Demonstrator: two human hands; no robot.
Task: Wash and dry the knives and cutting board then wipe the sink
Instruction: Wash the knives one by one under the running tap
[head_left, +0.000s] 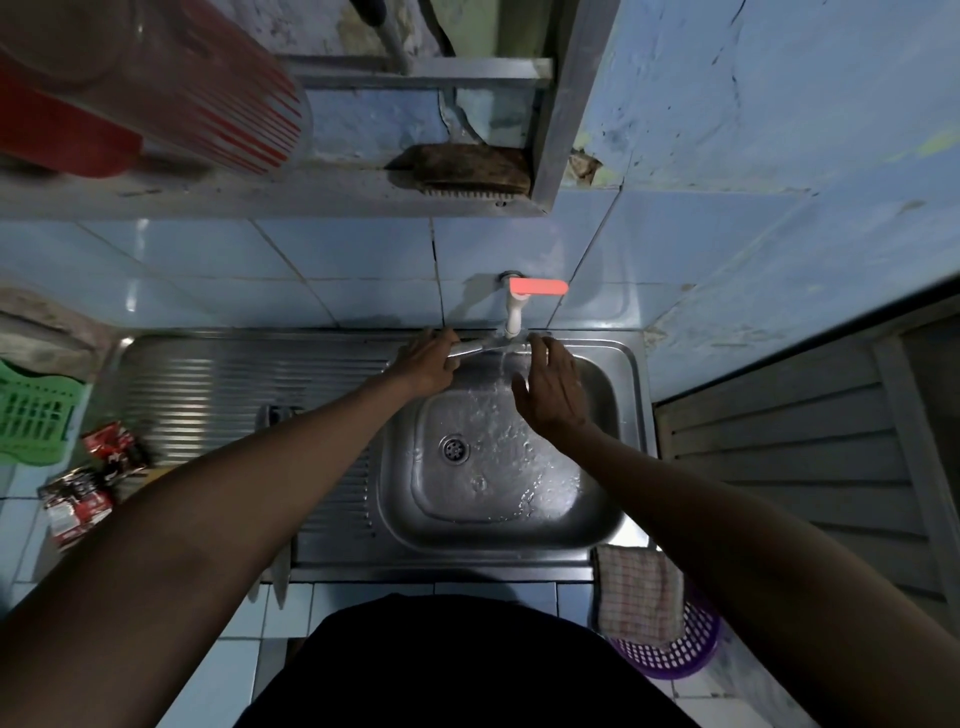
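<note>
Tap (515, 312) running into sink (626, 358). Left hand (427, 361) grips knife (480, 347) by the handle end, blade level under the stream at sink's back rim. Right hand (551, 387) fingers straight, fingertips touching blade. Checked cloth (638, 595) hangs at front edge

I can't read any text, brand or number from here. The red and black packets (98, 467) on the counter, well off to the left of my left hand (427, 358), carry printing, but it is too blurred and small to make out.
</note>
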